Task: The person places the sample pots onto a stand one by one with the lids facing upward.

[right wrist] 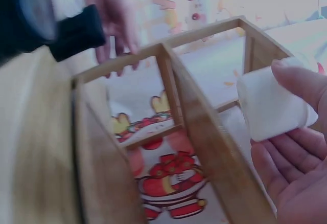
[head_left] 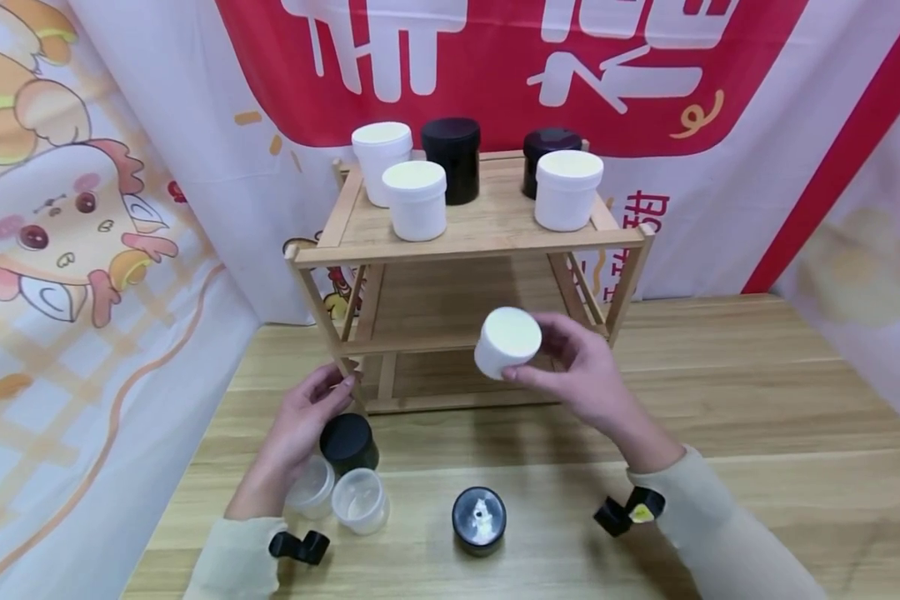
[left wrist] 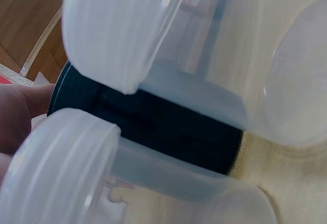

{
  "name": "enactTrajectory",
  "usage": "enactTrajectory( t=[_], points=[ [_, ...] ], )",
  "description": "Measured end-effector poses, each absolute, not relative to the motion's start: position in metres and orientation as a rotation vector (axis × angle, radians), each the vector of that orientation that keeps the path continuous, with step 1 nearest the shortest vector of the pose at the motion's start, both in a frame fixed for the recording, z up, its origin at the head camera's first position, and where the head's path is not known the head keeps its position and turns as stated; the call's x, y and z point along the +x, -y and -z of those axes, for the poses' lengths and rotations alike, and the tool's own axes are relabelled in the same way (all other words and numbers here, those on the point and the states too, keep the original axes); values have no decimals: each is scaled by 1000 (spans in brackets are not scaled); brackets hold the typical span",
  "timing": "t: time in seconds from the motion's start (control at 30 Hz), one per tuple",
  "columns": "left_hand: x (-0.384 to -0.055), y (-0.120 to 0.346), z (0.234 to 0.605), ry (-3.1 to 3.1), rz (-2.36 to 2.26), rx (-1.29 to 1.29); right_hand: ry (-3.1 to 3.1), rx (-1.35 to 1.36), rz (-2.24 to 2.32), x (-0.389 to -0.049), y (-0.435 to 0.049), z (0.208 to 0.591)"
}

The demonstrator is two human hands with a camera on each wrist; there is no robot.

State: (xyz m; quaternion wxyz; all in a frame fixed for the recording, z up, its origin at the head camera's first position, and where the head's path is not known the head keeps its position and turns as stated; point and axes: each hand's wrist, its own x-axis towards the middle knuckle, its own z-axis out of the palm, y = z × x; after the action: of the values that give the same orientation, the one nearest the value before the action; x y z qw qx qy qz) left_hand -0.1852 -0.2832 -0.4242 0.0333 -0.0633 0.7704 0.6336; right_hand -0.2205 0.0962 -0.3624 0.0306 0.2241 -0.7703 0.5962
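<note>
In the head view my right hand (head_left: 581,375) holds a white lidded jar (head_left: 507,342) tilted in front of the shelf's lower tiers. The right wrist view shows the thumb on one side of the white jar (right wrist: 273,104) and the fingers beneath it. My left hand (head_left: 315,417) grips the front left leg of the wooden shelf (head_left: 465,248), low down. Just below that hand stand a black jar (head_left: 349,443) and two clear jars, one nearer (head_left: 360,502), the other (head_left: 311,483) partly hidden by the wrist.
On the top tier, white jars (head_left: 417,200) and black jars (head_left: 452,162) stand in left and right groups. Another black-lidded jar (head_left: 479,518) is on the wooden table (head_left: 720,400) near the front. Printed cloth (head_left: 195,83) hangs behind and at the sides.
</note>
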Motion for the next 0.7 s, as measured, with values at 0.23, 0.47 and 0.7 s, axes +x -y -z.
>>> enactTrajectory(
  t=[0.23, 0.47, 0.7],
  points=[
    [-185, 284, 424, -2373, -1940, -202, 2473, 473, -1807, -251, -88, 330],
    [-182, 283, 423, -2366, -1924, -227, 2559, 358, -1697, -282, -76, 317],
    [-183, 281, 425, -2378, -1943, -219, 2585, 260, -1690, -304, -63, 311]
  ],
)
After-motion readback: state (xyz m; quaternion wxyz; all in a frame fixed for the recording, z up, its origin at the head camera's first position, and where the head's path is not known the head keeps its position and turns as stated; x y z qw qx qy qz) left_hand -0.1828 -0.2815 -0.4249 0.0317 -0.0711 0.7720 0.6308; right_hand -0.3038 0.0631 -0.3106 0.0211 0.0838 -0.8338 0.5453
